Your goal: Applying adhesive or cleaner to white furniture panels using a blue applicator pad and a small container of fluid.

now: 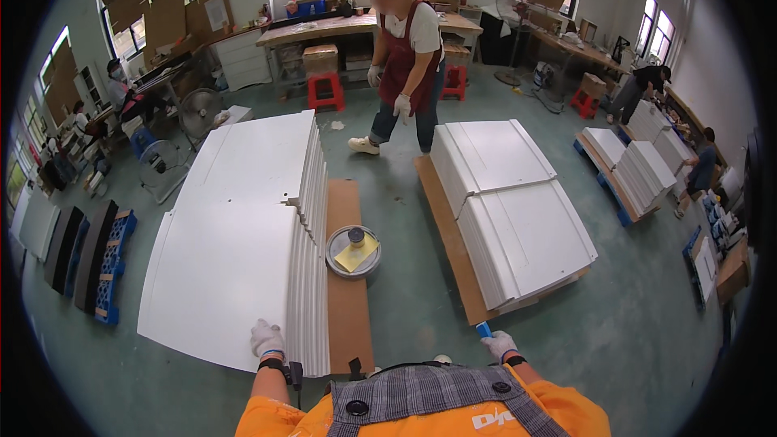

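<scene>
A wide workshop with pale walls and a smooth green floor (396, 226) spreads out beneath tall windows, with a long wooden workbench (348, 26) along the far wall. In the foreground stand two stacks of flat white panels: a tall left stack of white panels (235, 247) and a lower right stack of white panels (526, 226), the latter on a flat brown board (447, 231).

The person's left hand (267, 340), in a whitish glove, rests on the top panel of the left stack, near its close right-hand corner; its fingers look slightly bent, but I cannot tell whether they grip the panel. The right hand (499, 345), also gloved, is closed around a small bright-blue object (483, 329), just beside the near end of the right stack; the object's kind is too small to tell.

Between the stacks, next to the left one, a round grey lidded bucket (333, 262) bears a yellow sheet (353, 257) and a small dark-topped container (356, 235). Beyond, a co-worker in a dark red apron (400, 48) and white gloves stands facing the stacks, near two red plastic stools (324, 91).
</scene>
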